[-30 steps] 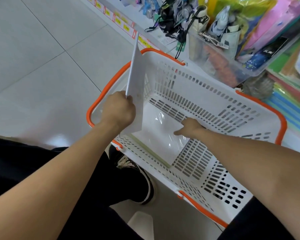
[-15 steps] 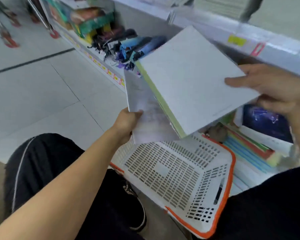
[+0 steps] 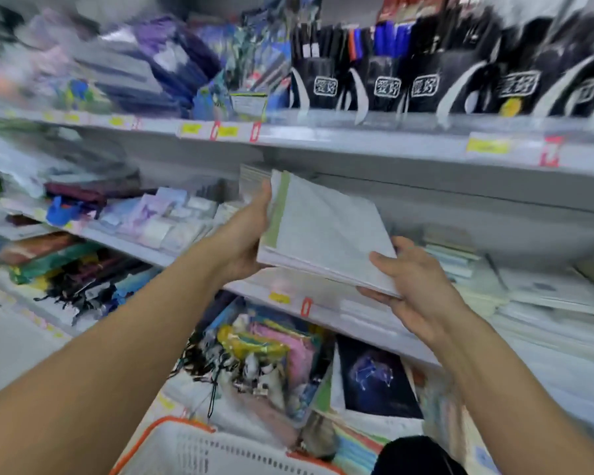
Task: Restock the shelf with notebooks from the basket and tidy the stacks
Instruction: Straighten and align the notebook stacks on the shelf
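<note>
I hold a small stack of white notebooks (image 3: 326,231) with a green spine strip, tilted, just in front of the middle shelf (image 3: 323,311). My left hand (image 3: 244,234) grips the stack's left spine edge, thumb up along it. At the near right corner my right hand (image 3: 415,286) grips the stack, thumb on top and fingers beneath. More pale notebook stacks (image 3: 467,258) lie on that shelf to the right, blurred. The white basket (image 3: 199,447) with an orange rim shows at the bottom edge; its inside is hidden.
The upper shelf (image 3: 357,138) carries black pen holders (image 3: 391,84) and dark packs. Packets, a clear bin of small items (image 3: 264,365) and a dark starry cover (image 3: 378,378) fill the lower shelf. Grey floor tiles (image 3: 11,344) lie at the left.
Both hands lifted notebooks out of the basket, brought them together into one stack and raised it to the middle shelf. My view swung up from the basket to the shelves.
</note>
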The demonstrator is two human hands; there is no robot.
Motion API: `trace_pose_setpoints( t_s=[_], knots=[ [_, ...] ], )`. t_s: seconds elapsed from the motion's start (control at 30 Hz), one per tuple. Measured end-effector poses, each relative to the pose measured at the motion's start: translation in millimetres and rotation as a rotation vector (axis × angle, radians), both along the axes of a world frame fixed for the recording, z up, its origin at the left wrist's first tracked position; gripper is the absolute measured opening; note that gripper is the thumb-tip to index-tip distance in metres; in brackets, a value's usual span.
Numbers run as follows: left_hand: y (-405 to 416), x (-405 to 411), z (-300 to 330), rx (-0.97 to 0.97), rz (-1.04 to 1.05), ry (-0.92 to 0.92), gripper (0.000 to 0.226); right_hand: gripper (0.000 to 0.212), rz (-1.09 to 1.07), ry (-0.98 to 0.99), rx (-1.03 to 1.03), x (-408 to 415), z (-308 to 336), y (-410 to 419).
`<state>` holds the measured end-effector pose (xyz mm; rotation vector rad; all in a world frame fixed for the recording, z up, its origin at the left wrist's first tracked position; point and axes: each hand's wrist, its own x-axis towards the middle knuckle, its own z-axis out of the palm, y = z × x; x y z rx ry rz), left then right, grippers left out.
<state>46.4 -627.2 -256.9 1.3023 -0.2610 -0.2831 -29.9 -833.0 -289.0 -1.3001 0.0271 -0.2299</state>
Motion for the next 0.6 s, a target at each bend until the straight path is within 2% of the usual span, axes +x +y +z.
trace_pose_setpoints(
  t_s=[0.03, 0.13, 0.17, 0.27, 0.33, 0.4, 0.47, 0.53, 0.6],
  knots=[
    [-9, 17, 7, 0.051, -0.006, -0.026, 0.052, 0.025, -0.057, -0.016, 0.010, 9, 6, -6],
    [-32, 61, 12, 0.138, 0.023, -0.091, 0.013, 0.030, -0.224, -0.006, 0.028, 48, 16, -21],
    [-38, 75, 9, 0.201, 0.077, -0.117, 0.016, 0.030, -0.256, 0.018, 0.021, 64, 18, -25],
    [-55, 108, -9, 0.403, 0.131, -0.188, 0.068, 0.012, -0.292, 0.149, -0.024, 111, 14, -36],
    [-63, 127, -27, 0.543, 0.136, -0.238, 0.078, 0.014, -0.278, 0.241, -0.182, 139, 4, -44],
    [-68, 144, -49, 0.663, 0.170, -0.328, 0.072, 0.012, -0.277, 0.321, -0.469, 161, -6, -53],
    [-70, 158, -66, 0.692, 0.249, -0.445, 0.060, 0.022, -0.303, 0.373, -0.715, 178, -10, -64],
    [-71, 173, -81, 0.700, 0.371, -0.578, 0.051, 0.027, -0.333, 0.398, -0.889, 191, -13, -73],
    [-74, 192, -95, 0.760, 0.466, -0.692, 0.055, 0.037, -0.356, 0.410, -0.963, 206, -21, -81]
  ],
)
